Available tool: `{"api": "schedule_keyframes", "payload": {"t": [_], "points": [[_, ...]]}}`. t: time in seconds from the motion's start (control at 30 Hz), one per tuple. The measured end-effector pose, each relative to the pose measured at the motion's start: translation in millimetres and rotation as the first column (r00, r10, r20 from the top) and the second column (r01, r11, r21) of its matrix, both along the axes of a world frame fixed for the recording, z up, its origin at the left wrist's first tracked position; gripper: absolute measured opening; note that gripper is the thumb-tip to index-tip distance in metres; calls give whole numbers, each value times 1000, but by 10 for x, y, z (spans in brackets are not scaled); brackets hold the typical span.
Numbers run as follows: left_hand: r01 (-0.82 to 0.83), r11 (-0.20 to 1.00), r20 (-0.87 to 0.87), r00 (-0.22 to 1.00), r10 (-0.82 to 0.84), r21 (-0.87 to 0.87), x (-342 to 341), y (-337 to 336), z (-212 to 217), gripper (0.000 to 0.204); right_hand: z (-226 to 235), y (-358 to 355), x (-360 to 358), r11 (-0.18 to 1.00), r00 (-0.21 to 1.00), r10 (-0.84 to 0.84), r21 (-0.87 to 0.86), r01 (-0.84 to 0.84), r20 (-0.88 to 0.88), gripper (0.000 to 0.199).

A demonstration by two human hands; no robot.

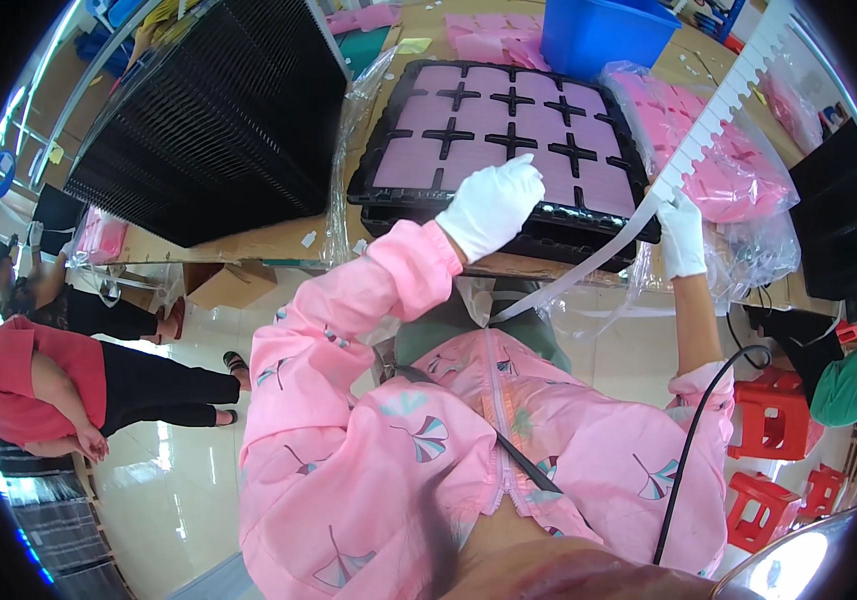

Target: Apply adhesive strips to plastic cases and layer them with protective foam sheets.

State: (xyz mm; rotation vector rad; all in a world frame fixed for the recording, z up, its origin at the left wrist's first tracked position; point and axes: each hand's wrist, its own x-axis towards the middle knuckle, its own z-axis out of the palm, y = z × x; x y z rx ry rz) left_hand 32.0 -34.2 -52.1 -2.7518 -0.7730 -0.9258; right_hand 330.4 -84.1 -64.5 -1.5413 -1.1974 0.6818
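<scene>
My left hand (493, 208), in a white glove, is closed with its fingertips pinched together above the near edge of a black plastic tray (360, 185). Whatever lies between those fingertips, if anything, is too small to make out. The tray has black cross-shaped dividers over pink sheets (483, 82). Beside its near right corner, my right hand (681, 232), also gloved, is closed on a long white notched strip (718, 120). One end of the strip rises past the upper right; the other curves down in front of the tray toward my lap.
A tall stack of black trays (218, 120) stands at the left of the table. On the right lies a clear bag of pink pieces (713, 150). Behind is a blue bin (608, 35). Red stools (773, 415) stand at lower right. A person in a red top (43, 375) is at left.
</scene>
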Motion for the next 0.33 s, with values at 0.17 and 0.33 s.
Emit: {"api": "schedule_keyframes", "payload": {"t": [0.17, 0.33], "points": [[-150, 962, 200, 974, 104, 227, -183, 235, 574, 25, 151, -104, 2, 965, 994, -42, 254, 67, -102, 38], [-246, 921, 291, 944, 156, 304, -704, 418, 1292, 34, -390, 232, 587, 888, 700, 336, 459, -13, -630, 69]]}}
